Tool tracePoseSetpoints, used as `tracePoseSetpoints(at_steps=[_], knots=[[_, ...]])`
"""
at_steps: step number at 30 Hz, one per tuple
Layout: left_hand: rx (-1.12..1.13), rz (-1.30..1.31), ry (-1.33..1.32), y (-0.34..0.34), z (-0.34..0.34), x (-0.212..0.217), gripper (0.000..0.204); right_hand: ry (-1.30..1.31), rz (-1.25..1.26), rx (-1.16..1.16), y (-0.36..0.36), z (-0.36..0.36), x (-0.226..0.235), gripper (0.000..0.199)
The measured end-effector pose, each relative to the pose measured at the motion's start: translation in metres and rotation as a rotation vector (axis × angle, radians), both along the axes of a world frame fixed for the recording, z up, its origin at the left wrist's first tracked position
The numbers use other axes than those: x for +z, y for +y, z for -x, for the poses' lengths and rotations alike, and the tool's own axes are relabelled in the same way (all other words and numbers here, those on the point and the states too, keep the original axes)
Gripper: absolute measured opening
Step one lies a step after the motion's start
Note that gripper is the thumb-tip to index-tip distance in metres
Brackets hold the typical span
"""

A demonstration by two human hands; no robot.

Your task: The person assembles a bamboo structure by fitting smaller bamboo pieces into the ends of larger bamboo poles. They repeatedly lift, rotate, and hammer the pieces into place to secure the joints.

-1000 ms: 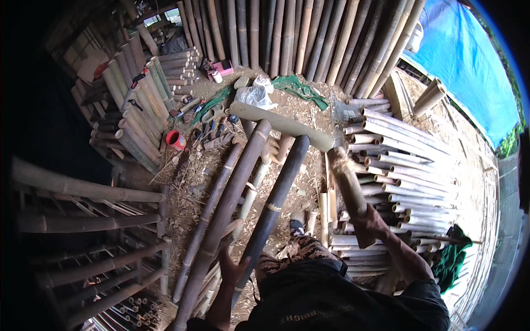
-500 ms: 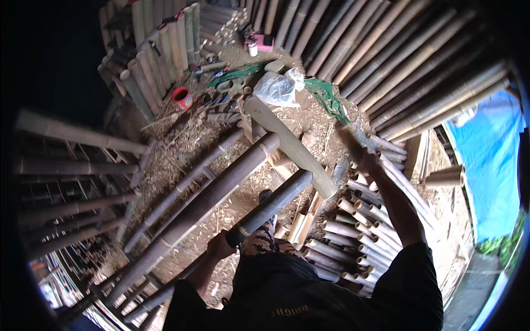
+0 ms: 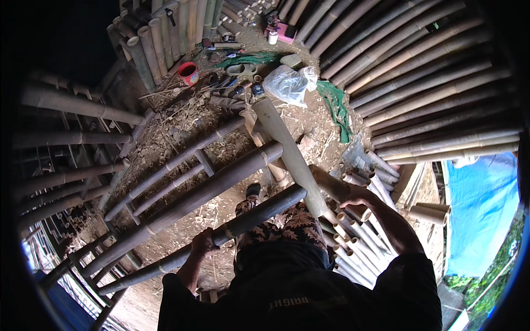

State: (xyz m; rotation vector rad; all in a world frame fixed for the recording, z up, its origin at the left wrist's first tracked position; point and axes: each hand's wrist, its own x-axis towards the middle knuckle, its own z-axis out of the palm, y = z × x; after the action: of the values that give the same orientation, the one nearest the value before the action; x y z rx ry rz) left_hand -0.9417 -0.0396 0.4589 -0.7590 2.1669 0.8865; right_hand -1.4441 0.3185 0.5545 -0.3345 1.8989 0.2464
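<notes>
My left hand [image 3: 203, 242] is wrapped round a dark bamboo pole [image 3: 259, 211] that slants from lower left up to a pale bamboo crosspiece [image 3: 292, 157]. The pole's far end meets the crosspiece near its right end. A second, longer bamboo pole [image 3: 215, 179] runs alongside and joins the same crosspiece higher up. In my right hand [image 3: 355, 195] is a short, thick brown piece of bamboo [image 3: 327, 181]. Its end lies against or very close to the outer side of the crosspiece, by the dark pole's joint; exact contact cannot be made out.
Stacked bamboo lengths [image 3: 364, 243] lie under my right arm. Long poles [image 3: 430, 94] lean at the far right. Ahead on the chip-strewn ground are a red bucket [image 3: 188, 74], a clear plastic bag [image 3: 288, 84] and green netting [image 3: 335, 107]. Bamboo racks [image 3: 77, 135] stand left.
My right hand has come down and slightly left with the short bamboo piece, from raised and blurred to beside the crosspiece. My left hand has shifted a little left, still on the pole.
</notes>
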Motion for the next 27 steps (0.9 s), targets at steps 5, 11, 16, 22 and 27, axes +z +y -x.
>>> tracePoseSetpoints(at_steps=[5,11,16,22,27], knots=[[0.048,0.041,-0.061,0.006,0.013,0.017,0.066,0.281,0.148,-0.316,-0.003,-0.032,0.035,0.096],[-0.012,0.350,-0.196,0.061,0.064,0.026,0.064,-0.191,0.646,-0.529,0.063,-0.001,0.003,0.090],[0.546,0.294,0.577,0.197,0.255,0.053,0.080,-0.153,1.002,-0.752,0.053,0.025,-0.003,0.070],[0.848,0.298,0.135,0.216,0.391,0.010,0.099,-0.029,0.935,-0.458,-0.065,0.045,-0.048,0.061],[0.762,0.391,0.145,0.195,0.375,-0.046,0.092,-0.092,1.050,-0.560,-0.182,0.017,-0.058,0.079]])
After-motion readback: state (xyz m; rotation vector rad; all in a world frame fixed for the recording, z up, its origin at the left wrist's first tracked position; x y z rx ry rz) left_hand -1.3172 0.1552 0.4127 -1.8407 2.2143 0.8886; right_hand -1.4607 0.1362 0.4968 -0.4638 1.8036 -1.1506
